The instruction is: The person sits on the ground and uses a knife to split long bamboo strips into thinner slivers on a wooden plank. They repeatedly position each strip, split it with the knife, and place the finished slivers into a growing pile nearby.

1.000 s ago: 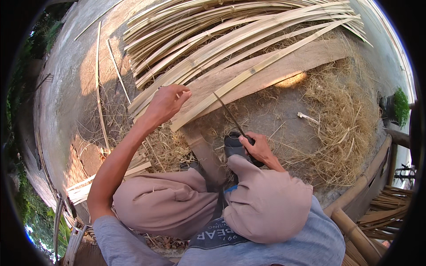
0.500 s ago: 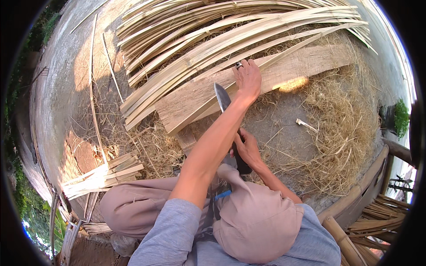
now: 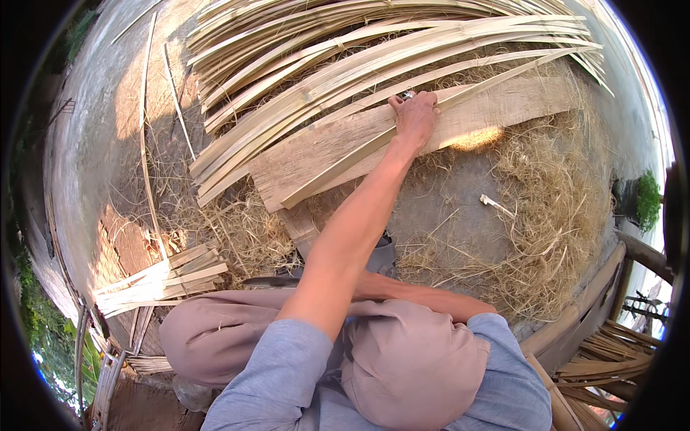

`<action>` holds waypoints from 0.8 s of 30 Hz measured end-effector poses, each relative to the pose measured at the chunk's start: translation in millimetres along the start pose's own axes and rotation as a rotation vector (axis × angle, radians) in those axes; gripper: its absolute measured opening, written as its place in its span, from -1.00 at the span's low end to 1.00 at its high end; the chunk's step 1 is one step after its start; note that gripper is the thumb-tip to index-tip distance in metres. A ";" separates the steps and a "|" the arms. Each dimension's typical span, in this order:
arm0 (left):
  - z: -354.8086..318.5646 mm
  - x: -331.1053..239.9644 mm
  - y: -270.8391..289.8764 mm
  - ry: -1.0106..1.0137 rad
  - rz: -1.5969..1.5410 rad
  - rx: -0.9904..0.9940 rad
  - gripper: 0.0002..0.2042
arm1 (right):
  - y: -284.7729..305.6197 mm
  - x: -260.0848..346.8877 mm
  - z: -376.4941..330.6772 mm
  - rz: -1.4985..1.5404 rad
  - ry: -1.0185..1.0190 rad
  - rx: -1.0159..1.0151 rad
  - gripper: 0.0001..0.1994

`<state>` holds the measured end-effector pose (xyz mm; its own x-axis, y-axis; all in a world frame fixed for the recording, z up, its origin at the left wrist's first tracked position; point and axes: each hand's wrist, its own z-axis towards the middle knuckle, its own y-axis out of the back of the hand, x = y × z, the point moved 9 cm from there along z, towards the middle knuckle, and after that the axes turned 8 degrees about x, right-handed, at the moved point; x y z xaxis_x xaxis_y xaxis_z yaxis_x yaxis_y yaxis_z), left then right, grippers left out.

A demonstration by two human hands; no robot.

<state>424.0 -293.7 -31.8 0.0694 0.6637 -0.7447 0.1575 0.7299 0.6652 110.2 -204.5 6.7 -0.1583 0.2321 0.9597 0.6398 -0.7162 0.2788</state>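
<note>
My left hand, wearing a ring, is closed over a long, narrow bamboo strip. Under that strip lies a flat wooden board, and the strip slants across it from lower left to upper right. Behind my left forearm my right hand is mostly hidden; only its wrist and forearm show. A knife's dark blade sticks out to the left of my left forearm, low over my lap. It lines up with my right arm, though the grip on its handle is covered.
A large pile of split bamboo strips spreads beyond the board. Curly shavings heap up at the right. Shorter strips lie by my left knee. A bamboo rail runs along the right, near a potted plant.
My right hand has swung the knife left and down, from beside the board to behind my left forearm. My left hand has shifted slightly right, with the strip under it.
</note>
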 end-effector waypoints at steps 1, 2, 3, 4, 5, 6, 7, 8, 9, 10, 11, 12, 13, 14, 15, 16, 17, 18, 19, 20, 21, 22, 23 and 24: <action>-2.7 -2.4 0.6 -0.024 0.007 -0.009 -0.87 | -7.3 -31.5 0.8 0.078 0.007 0.060 -0.57; -10.3 2.9 -0.3 -0.033 0.009 -0.017 -0.87 | 7.7 -42.2 3.7 0.102 -0.041 0.053 -0.58; -11.0 6.8 2.1 -0.028 -0.002 -0.022 -0.87 | 22.3 -50.7 6.4 0.133 -0.087 0.051 -0.59; -11.5 13.4 5.5 -0.016 -0.011 -0.035 -0.87 | 54.6 -62.9 13.4 0.189 -0.243 -0.020 -0.62; -15.4 19.3 5.0 -0.005 -0.018 -0.036 -0.87 | 88.4 -74.0 18.1 0.251 -0.395 -0.107 -0.65; -15.4 18.1 5.0 -0.014 -0.001 -0.052 -0.87 | 101.5 -98.0 10.8 0.395 -0.617 -0.211 -0.69; -13.8 15.4 4.2 -0.021 0.018 -0.068 -0.87 | 101.9 -98.4 9.1 0.382 -0.598 -0.240 -0.70; -13.2 15.0 4.5 -0.027 0.037 -0.084 -0.87 | 99.0 -101.3 6.1 0.369 -0.578 -0.266 -0.72; -12.3 15.8 1.2 -0.021 0.013 -0.069 -0.87 | 96.0 -107.8 0.4 0.353 -0.563 -0.299 -0.73; -11.0 12.0 0.1 -0.018 -0.013 -0.056 -0.87 | 81.5 -87.6 10.8 0.113 -0.314 -0.193 -0.73; -10.8 8.2 -1.4 -0.016 -0.039 -0.044 -0.87 | 73.7 -85.4 4.2 0.074 -0.256 -0.184 -0.72; -9.8 9.9 -1.9 -0.012 -0.015 -0.047 -0.86 | 67.2 -72.7 7.8 0.037 -0.186 -0.169 -0.71; -9.7 11.0 -2.8 -0.009 0.009 -0.049 -0.84 | 61.2 -59.9 10.6 0.001 -0.116 -0.156 -0.70; -9.3 13.0 -2.6 -0.007 0.033 -0.051 -0.83 | 56.0 -46.9 13.0 -0.036 -0.045 -0.143 -0.69; -9.6 14.6 -3.9 -0.009 0.016 -0.019 -0.81 | 53.9 -36.6 12.8 -0.073 0.015 -0.130 -0.68; -10.6 16.8 -2.9 -0.012 -0.001 0.013 -0.78 | 53.1 -26.7 12.7 -0.111 0.075 -0.117 -0.67; -10.8 16.4 -2.4 -0.017 -0.019 0.046 -0.76 | 61.9 -39.6 13.3 -0.064 -0.067 -0.110 -0.65; -9.4 15.0 -0.7 -0.058 -0.060 0.012 -0.74 | 72.7 -53.0 15.0 -0.025 -0.203 -0.103 -0.63; -12.9 23.3 2.3 -0.082 -0.101 -0.034 -0.71 | 86.4 -83.8 6.5 0.101 -0.541 -0.079 -0.61; -13.1 23.7 4.3 -0.123 -0.141 -0.072 -0.69 | 100.6 -90.5 3.1 0.162 -0.629 -0.154 -0.61; -11.9 23.8 1.8 -0.110 -0.139 -0.047 -0.68 | 112.2 -98.4 -1.3 0.230 -0.716 -0.234 -0.62; -10.7 24.2 -0.7 -0.097 -0.137 -0.023 -0.67 | 111.3 -97.5 -0.5 0.188 -0.654 -0.248 -0.64; -9.7 25.4 -2.9 -0.082 -0.135 0.001 -0.66 | 109.1 -96.3 -0.7 0.148 -0.594 -0.260 -0.66; -9.3 29.8 -4.4 -0.069 -0.154 0.002 -0.67 | 83.1 -88.1 -3.1 0.004 -0.383 -0.197 -0.69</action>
<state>416.2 -275.6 -56.4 0.1120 0.5312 -0.8398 0.1737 0.8217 0.5428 175.0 -286.5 -54.6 0.1587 0.4303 0.8886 0.4782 -0.8209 0.3121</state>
